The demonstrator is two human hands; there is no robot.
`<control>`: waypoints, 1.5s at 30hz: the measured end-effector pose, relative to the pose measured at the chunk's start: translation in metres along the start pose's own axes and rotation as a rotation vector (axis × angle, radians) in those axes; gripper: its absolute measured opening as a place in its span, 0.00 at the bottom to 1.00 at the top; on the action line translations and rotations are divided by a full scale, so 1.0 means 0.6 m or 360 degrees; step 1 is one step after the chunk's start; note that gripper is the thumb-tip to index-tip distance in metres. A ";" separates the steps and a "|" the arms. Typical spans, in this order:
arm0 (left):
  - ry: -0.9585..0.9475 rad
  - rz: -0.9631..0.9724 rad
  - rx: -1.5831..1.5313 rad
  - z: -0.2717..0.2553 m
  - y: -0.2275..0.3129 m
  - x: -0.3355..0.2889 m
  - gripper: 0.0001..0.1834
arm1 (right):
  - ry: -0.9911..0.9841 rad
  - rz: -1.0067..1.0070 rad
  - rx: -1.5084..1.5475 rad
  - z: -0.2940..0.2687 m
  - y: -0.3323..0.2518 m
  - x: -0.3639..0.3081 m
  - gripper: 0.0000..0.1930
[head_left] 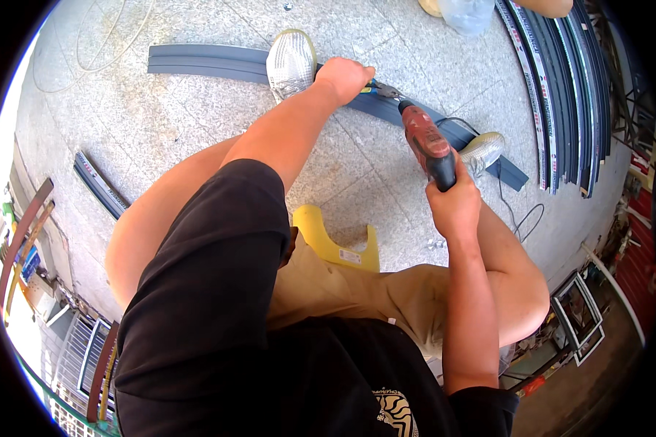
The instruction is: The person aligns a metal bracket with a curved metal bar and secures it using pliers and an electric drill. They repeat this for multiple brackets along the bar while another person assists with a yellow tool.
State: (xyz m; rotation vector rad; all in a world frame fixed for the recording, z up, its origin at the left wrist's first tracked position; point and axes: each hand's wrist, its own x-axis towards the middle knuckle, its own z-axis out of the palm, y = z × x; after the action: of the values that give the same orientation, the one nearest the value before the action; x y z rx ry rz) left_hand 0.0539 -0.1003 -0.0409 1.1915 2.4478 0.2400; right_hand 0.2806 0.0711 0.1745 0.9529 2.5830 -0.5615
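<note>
My left hand (342, 79) is closed round the handles of a pair of pliers (388, 90) with yellow and blue grips. The jaws of the pliers meet the front end of a red and black power drill (424, 138). My right hand (455, 202) grips that drill by its black handle, its nose pointing away from me. Beneath both tools runs a long dark grey profile strip (211, 62) on the floor. My silvery left shoe (291, 62) rests on or against the strip, and my right shoe (482, 151) is beside its right part.
A curved yellow plastic piece (337, 247) lies between my legs. A thin black cord (514, 211) trails by my right shoe. Several long dark profiles (561, 95) are stacked at the right, and a short one (98, 183) lies left. White frames (579, 317) lean at the lower right.
</note>
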 end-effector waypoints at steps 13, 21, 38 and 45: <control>0.0090 0.0072 -0.0003 0.004 -0.001 -0.005 0.08 | -0.0141 0.0055 -0.0116 -0.015 0.001 0.007 0.41; 0.0049 0.0029 -0.0001 0.004 0.002 -0.006 0.09 | -0.0227 0.0143 -0.0132 -0.021 -0.006 0.007 0.42; 0.0074 0.0052 -0.0014 0.001 0.000 -0.009 0.11 | -0.0133 0.0032 -0.0113 -0.017 -0.003 0.008 0.40; 0.0081 0.0050 -0.0011 0.000 0.001 -0.008 0.10 | -0.0111 0.0029 -0.0117 -0.015 -0.004 0.006 0.39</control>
State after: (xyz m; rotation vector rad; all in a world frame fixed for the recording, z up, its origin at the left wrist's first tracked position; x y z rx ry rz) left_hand 0.0571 -0.1037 -0.0395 1.2365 2.4710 0.2913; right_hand 0.2749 0.0757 0.1809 0.9156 2.5125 -0.4830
